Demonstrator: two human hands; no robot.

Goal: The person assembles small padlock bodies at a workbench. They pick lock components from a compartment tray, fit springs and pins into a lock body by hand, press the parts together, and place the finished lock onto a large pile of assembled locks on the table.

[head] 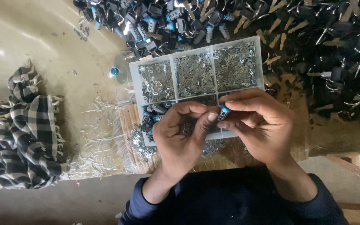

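Head view: a small black lock cylinder with a blue ring [223, 111] is pinched in the right hand [258, 125] grip while the left hand [180, 135] fingertips, closed against it, appear to seat a tiny metal piece, a step judged to demand precise alignment over the clear plastic compartment box [135, 79].

bare tabletop [30, 37] open far left; key heap [313, 37] blocks right; checked cloth [26, 133] blocks near left.

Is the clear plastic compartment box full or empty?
Well stocked: the clear plastic compartment box holds small silver metal pieces across its top sections.
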